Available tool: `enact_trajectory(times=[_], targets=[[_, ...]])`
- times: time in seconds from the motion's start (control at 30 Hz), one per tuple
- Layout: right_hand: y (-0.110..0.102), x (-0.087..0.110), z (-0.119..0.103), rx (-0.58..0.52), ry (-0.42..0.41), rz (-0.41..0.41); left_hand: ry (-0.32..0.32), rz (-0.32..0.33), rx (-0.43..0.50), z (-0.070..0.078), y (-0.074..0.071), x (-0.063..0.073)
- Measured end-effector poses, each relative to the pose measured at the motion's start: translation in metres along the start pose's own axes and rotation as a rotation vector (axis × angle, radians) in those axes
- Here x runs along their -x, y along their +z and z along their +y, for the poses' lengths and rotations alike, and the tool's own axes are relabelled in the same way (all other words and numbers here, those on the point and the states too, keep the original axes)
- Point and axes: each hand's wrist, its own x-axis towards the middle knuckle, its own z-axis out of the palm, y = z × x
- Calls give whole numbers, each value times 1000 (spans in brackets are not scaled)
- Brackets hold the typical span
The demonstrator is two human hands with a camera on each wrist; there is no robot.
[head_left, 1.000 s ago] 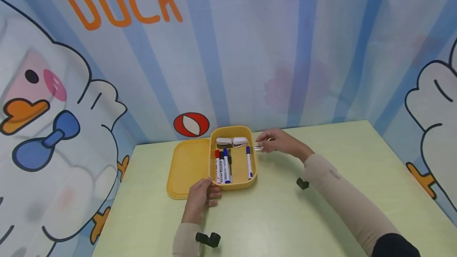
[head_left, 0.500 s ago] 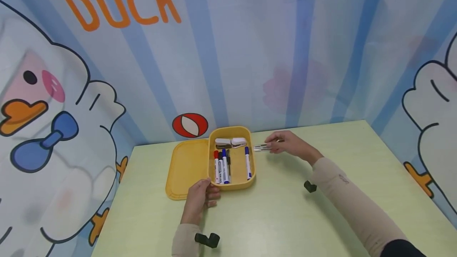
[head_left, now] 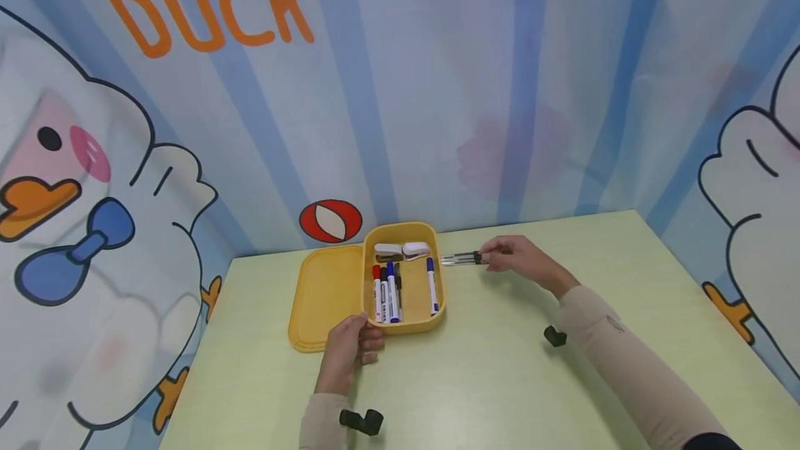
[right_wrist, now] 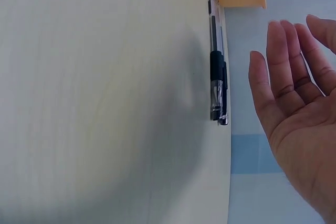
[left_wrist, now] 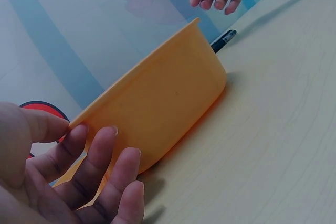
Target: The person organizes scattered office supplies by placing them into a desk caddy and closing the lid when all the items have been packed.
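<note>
My left hand [head_left: 346, 353] is at the near left corner of a yellow plastic box [head_left: 407, 327]. In the left wrist view its thumb and forefinger pinch the box's rim [left_wrist: 131, 80], while the other fingers stay off the wall. Inside are capped markers [head_left: 392, 294] with red, black and blue caps, a black pen, another blue-capped marker [head_left: 432, 287], and white stapler-like items [head_left: 402, 251] at the back. Two clear gel pens [right_wrist: 217, 61] with black grips lie side by side on the table, right of the box. My right hand [right_wrist: 302, 98] hovers over their ends, fingers extended, holding nothing.
The box's yellow lid [head_left: 328, 297] lies flat to the left, against the box. A pale table [head_left: 500, 380] carries everything. Behind it hangs a striped blue backdrop [head_left: 425, 89] with duck drawings, close to the table's back edge.
My right hand has drawn back to the right, away from the box, uncovering more of the gel pens. The left hand keeps its place at the box corner.
</note>
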Motion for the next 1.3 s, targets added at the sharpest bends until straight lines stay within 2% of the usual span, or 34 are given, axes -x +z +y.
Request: enact_trajectory(times=[0.7, 0.9, 1.3], targets=[[-18, 25, 20, 12, -39, 113, 23, 4, -9, 0, 1, 1], [-20, 29, 25, 11, -16, 115, 4, 3, -18, 0, 0, 2], [-28, 30, 26, 81, 9, 179, 15, 5, -20, -2, 1, -1]])
